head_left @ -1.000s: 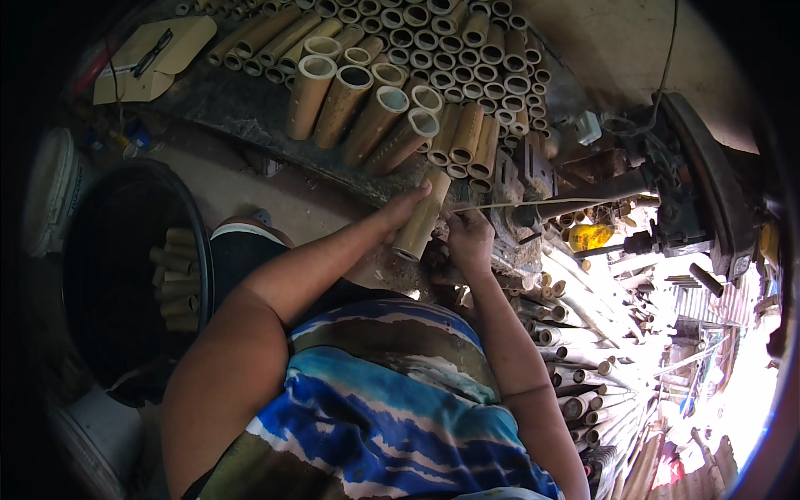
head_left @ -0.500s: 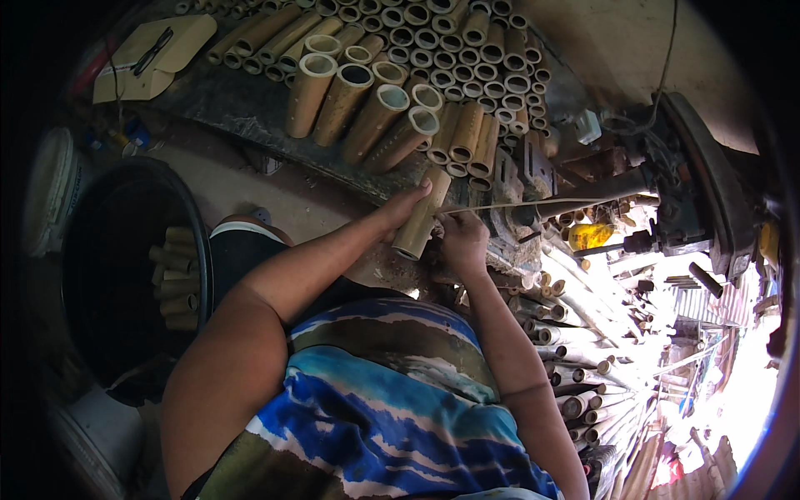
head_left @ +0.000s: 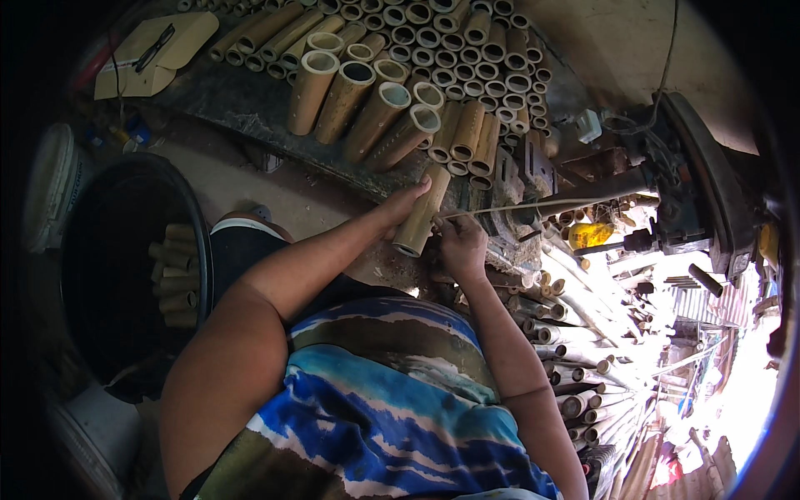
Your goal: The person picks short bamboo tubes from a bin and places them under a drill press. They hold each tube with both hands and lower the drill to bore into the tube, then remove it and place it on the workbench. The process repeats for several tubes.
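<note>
A cut bamboo tube (head_left: 423, 215) slants in front of me, its open end toward my body. My left hand (head_left: 405, 205) is wrapped round its left side, the thumb lying along the upper part. Beside the tube's right side, my right hand (head_left: 463, 247) is closed on a long thin pale stick (head_left: 533, 205). One end of the stick meets the tube's side near my fingertips; the other stretches right toward the machine. Whether its tip enters the tube is too small to tell.
Stacked bamboo tubes (head_left: 425, 58) cover the dark bench (head_left: 225, 112), beside glasses (head_left: 156, 47) on a brown envelope (head_left: 185, 62). A black tub (head_left: 100, 275) holding tubes stands left. A dark machine (head_left: 667, 175) is at right, with piled bamboo poles (head_left: 575, 354) below.
My right hand has shifted slightly lower, with the near end of the stick at the tube's side. My left hand and the tube have barely moved.
</note>
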The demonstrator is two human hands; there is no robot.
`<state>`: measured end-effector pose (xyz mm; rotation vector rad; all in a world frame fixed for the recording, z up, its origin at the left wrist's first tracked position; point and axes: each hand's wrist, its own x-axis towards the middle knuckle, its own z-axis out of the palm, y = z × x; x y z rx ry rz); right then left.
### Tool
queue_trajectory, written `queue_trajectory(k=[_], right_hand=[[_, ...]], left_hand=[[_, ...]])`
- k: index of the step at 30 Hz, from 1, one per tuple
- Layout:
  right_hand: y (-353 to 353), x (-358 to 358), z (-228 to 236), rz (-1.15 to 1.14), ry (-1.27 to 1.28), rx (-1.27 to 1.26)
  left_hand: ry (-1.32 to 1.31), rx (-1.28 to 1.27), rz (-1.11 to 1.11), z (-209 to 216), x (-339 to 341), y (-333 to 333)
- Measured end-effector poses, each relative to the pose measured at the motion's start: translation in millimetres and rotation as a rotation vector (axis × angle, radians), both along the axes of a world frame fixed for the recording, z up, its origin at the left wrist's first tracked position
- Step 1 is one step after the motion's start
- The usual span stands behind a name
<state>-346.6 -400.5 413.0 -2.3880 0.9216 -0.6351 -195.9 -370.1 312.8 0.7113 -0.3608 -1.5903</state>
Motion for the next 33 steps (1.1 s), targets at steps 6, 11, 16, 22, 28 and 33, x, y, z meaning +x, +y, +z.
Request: queue_trajectory(k=[6,11,16,22,28,33], right_hand=[[-2,0,-1,-0.005,0.016,-0.022],[-2,1,-2,0.004,0.031,-0.015],[-1,1,-7,0.041,0.041,-0.061],[-6,3,-13,0.060,0.060,-0.079],[0,-4,-7,0.045,0.046,-0.079],[2,-3,3,0.019,0.000,-0.063]], left_hand=[[-0.016,0.016,0.013,3,-1,1],[0.006,0.013,0.014,3,0,1],[-0.006,0.000,0.013,1,-1,0],[0.030,-0.018,0.016,1,0,0],[0.012,-0.008,-0.005,4,-4,1],[-0.046,0.006,0.022,4,-3,0]])
